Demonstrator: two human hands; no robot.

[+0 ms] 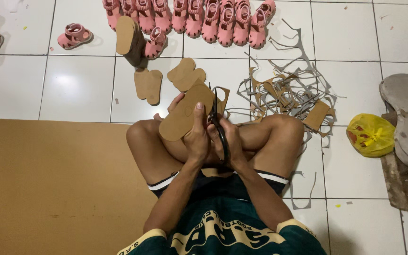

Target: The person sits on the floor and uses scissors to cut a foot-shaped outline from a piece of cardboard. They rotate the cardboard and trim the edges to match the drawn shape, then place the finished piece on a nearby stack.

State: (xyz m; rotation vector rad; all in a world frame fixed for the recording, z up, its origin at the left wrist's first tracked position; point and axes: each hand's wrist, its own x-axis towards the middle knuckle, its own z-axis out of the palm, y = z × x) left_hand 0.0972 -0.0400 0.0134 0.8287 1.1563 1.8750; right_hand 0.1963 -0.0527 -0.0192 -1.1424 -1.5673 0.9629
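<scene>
White floor tiles [79, 87] fill the view, with a big brown sheet [48, 184] lying flat at the person's left. Cross-legged on the floor, the person holds a sole-shaped cutout [185, 113] over the knees. The left hand [195, 139] pinches it — thumb pressed on its top face, fingertips showing past its far edge. The right hand [230, 141] is closed around the scissors [216, 123], fingers through the black handles; the blades point away, their tips at the cutout's right edge. Just beyond lie more cut soles [168, 78], some flat, one stack [129, 40] standing. Offcut strips [289, 87] sprawl to the right, near a yellow bag [370, 135]. Pink shoes [204, 19] line the far edge — one [74, 36] apart on the left.
</scene>
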